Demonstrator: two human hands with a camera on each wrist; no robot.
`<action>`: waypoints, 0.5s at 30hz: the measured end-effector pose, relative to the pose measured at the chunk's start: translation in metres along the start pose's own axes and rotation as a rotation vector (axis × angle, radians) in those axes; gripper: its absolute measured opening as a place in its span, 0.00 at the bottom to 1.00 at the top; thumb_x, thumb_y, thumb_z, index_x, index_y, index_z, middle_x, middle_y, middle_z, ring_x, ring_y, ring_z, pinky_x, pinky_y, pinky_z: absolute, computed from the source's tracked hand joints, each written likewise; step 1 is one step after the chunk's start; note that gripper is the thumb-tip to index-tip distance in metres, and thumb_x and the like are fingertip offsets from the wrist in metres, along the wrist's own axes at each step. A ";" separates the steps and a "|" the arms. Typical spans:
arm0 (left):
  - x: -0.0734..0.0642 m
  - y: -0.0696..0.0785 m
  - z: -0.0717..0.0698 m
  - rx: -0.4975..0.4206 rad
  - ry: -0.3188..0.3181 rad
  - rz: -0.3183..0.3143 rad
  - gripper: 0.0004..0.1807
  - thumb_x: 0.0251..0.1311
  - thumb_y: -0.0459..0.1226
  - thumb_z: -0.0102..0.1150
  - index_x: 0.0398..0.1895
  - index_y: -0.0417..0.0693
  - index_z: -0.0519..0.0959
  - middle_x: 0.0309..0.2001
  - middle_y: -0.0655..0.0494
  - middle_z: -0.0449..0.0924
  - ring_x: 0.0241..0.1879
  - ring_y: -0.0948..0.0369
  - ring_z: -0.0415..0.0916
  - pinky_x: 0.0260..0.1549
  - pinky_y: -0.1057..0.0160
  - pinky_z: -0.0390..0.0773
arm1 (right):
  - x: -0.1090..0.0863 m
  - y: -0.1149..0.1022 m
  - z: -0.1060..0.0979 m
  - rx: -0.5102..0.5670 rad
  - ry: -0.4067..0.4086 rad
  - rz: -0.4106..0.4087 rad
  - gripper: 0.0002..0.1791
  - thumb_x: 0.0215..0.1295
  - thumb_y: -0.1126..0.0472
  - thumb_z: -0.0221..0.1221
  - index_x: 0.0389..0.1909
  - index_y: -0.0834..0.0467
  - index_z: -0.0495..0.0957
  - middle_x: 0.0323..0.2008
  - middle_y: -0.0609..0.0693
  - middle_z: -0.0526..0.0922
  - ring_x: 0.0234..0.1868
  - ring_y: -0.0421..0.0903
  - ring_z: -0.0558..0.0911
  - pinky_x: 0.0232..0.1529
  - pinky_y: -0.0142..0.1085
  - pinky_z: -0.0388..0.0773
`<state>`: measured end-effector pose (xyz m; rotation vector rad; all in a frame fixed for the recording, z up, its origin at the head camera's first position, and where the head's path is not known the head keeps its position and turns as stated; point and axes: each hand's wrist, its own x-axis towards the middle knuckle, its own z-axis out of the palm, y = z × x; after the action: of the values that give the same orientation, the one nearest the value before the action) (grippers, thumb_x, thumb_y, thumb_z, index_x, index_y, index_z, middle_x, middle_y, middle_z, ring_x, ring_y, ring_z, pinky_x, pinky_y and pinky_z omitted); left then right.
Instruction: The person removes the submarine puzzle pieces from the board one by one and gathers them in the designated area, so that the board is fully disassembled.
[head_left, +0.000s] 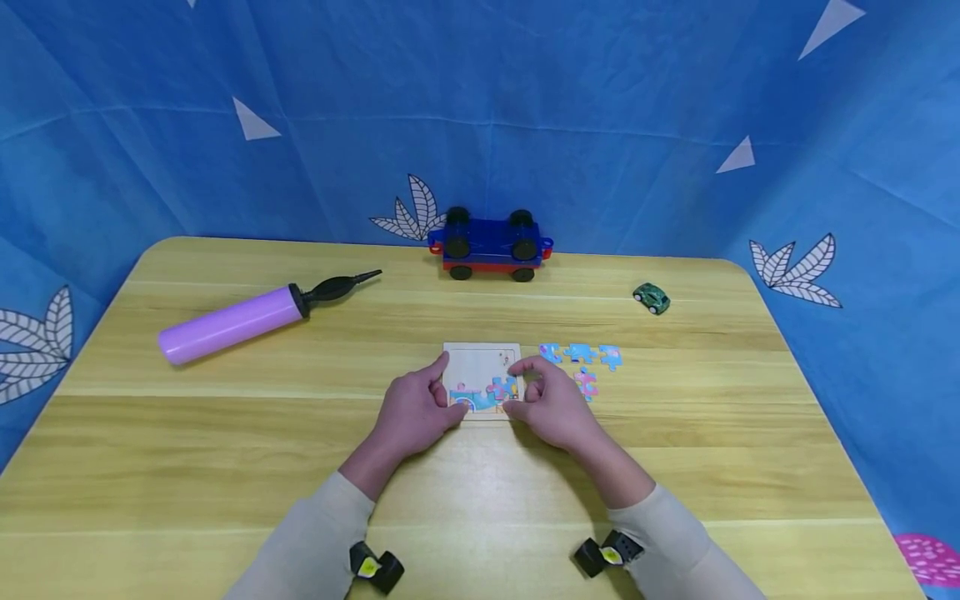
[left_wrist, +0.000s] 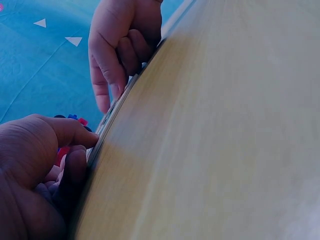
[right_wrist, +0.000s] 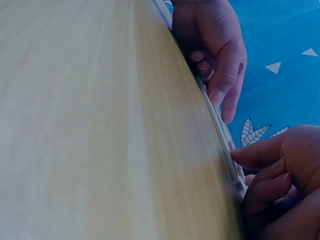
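A small white-bordered jigsaw puzzle board (head_left: 474, 363) lies flat on the table, with printed pieces along its lower part and a bare upper area. My left hand (head_left: 420, 408) grips its left side, index finger at the left edge and thumb at the lower edge. On the other side, my right hand (head_left: 557, 403) holds the right edge between thumb and curled fingers, beside a blue and pink puzzle piece (head_left: 501, 388) in the lower right part. Both wrist views show the thumbs against the board's thin edge; the pieces' faces are hidden there.
Right of the board lie several loose puzzle pieces, among them a blue one (head_left: 580, 353) and a pink one (head_left: 586, 382). A green toy car (head_left: 652, 297), a blue and red wheeled toy (head_left: 491, 240) and a purple hand pump (head_left: 232, 324) rest farther back on the wooden table (head_left: 300, 467).
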<state>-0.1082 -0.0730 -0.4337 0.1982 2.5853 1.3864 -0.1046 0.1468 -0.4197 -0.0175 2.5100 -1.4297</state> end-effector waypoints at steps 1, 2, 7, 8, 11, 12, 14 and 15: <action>0.000 0.000 0.000 0.000 0.001 0.001 0.46 0.53 0.38 0.74 0.74 0.37 0.62 0.22 0.59 0.72 0.20 0.61 0.66 0.36 0.58 0.72 | -0.001 0.000 0.000 -0.005 -0.001 -0.003 0.23 0.56 0.68 0.71 0.52 0.58 0.77 0.16 0.46 0.63 0.16 0.43 0.62 0.24 0.37 0.63; 0.000 0.000 0.000 -0.001 0.002 0.001 0.46 0.53 0.37 0.74 0.74 0.37 0.62 0.22 0.59 0.72 0.20 0.61 0.66 0.36 0.58 0.72 | -0.001 0.000 -0.001 -0.011 -0.002 -0.006 0.22 0.56 0.68 0.70 0.52 0.58 0.77 0.16 0.46 0.63 0.16 0.43 0.62 0.24 0.37 0.63; -0.001 0.000 0.000 -0.005 0.001 -0.001 0.46 0.53 0.37 0.74 0.74 0.37 0.62 0.22 0.59 0.72 0.20 0.62 0.65 0.36 0.59 0.73 | -0.002 -0.001 -0.001 -0.045 -0.006 -0.016 0.18 0.58 0.66 0.70 0.49 0.58 0.78 0.16 0.46 0.65 0.16 0.43 0.63 0.24 0.38 0.64; -0.001 0.000 0.000 -0.006 0.002 -0.001 0.46 0.53 0.37 0.74 0.74 0.37 0.61 0.22 0.59 0.72 0.20 0.62 0.65 0.36 0.59 0.73 | -0.002 -0.001 -0.001 -0.048 -0.007 -0.017 0.17 0.58 0.66 0.70 0.48 0.57 0.79 0.16 0.46 0.65 0.16 0.43 0.63 0.25 0.38 0.64; -0.001 0.000 0.000 -0.009 0.005 0.002 0.46 0.52 0.37 0.74 0.74 0.37 0.62 0.22 0.60 0.72 0.20 0.62 0.65 0.37 0.58 0.73 | -0.002 0.000 -0.001 -0.046 -0.014 -0.023 0.16 0.59 0.66 0.70 0.48 0.58 0.79 0.16 0.46 0.64 0.16 0.43 0.62 0.25 0.38 0.64; -0.001 0.000 0.000 -0.008 0.006 0.003 0.46 0.52 0.37 0.74 0.74 0.37 0.62 0.22 0.60 0.72 0.20 0.62 0.65 0.37 0.59 0.73 | -0.002 0.000 -0.001 -0.047 -0.015 -0.025 0.16 0.59 0.66 0.70 0.48 0.58 0.79 0.16 0.46 0.64 0.16 0.43 0.62 0.26 0.38 0.64; -0.001 0.001 0.000 -0.007 0.007 -0.001 0.46 0.52 0.37 0.74 0.74 0.37 0.62 0.22 0.60 0.72 0.20 0.62 0.65 0.37 0.59 0.73 | -0.002 0.000 -0.001 -0.055 -0.018 -0.029 0.15 0.60 0.65 0.69 0.48 0.58 0.79 0.16 0.46 0.64 0.17 0.43 0.62 0.27 0.38 0.64; -0.001 0.001 0.000 -0.006 0.006 -0.003 0.46 0.52 0.37 0.74 0.74 0.37 0.62 0.22 0.60 0.72 0.20 0.62 0.65 0.37 0.59 0.73 | -0.003 0.001 -0.001 -0.061 -0.020 -0.032 0.15 0.60 0.65 0.69 0.48 0.57 0.79 0.16 0.46 0.64 0.17 0.43 0.62 0.27 0.38 0.64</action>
<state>-0.1072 -0.0723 -0.4331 0.1896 2.5845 1.3958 -0.1023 0.1486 -0.4189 -0.0837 2.5476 -1.3570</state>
